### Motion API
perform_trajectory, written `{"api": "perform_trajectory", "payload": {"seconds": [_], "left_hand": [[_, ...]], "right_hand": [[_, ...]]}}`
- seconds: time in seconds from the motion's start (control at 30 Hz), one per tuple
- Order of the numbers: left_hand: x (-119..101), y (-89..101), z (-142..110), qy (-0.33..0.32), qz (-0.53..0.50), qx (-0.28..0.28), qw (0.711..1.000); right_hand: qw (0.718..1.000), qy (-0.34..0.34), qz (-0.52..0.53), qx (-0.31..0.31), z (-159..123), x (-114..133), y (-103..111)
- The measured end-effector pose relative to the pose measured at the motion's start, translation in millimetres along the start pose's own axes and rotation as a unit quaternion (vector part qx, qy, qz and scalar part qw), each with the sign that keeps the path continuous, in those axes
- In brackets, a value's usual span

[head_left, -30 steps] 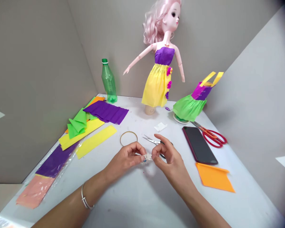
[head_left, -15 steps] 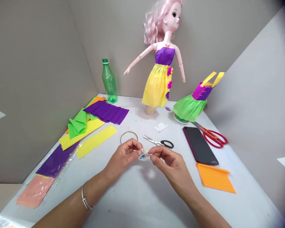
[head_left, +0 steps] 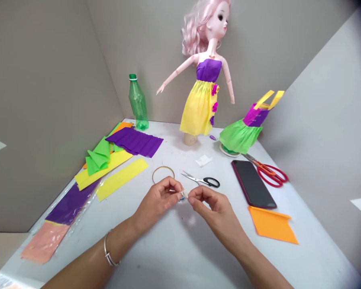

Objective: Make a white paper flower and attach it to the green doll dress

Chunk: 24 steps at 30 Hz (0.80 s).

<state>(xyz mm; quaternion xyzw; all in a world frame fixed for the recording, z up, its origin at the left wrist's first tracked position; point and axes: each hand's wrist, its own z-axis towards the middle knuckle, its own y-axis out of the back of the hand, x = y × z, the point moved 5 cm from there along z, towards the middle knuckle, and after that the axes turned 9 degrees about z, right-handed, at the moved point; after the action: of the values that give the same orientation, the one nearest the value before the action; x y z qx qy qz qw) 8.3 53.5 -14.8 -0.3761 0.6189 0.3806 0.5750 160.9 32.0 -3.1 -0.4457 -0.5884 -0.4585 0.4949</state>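
My left hand (head_left: 158,200) and my right hand (head_left: 212,204) meet above the white table (head_left: 156,249). Their fingertips pinch a small crumpled pale scrap (head_left: 184,195) with a blue speck beneath it. Most of the scrap is hidden by my fingers, so its material is hard to tell. Just beyond my hands lie a thin gold ring (head_left: 163,174) and small black-handled scissors (head_left: 202,181). Neither hand touches them. A silver bangle (head_left: 108,253) circles my left wrist.
A doll (head_left: 204,92) in a purple and yellow dress stands at the back, beside a green bottle (head_left: 137,103) and a green-skirted paper dress (head_left: 243,130). Crepe paper strips (head_left: 120,178) lie left; a phone (head_left: 253,184), red scissors (head_left: 269,173) and orange paper (head_left: 272,224) lie right.
My right hand has shifted left and lower, leaving the small scissors fully visible. Both hands now pinch the scrap closely together.
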Motion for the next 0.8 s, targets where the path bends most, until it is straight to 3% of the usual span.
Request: {"api": "perform_trajectory", "payload": {"seconds": [0.8], "left_hand": [[-1.7,-1.9,0.6,-0.021,-0.014,0.015,1.0]], "right_hand": [[0.998,0.007,-0.037,-0.043,1.9,0.4,2.8]]}}
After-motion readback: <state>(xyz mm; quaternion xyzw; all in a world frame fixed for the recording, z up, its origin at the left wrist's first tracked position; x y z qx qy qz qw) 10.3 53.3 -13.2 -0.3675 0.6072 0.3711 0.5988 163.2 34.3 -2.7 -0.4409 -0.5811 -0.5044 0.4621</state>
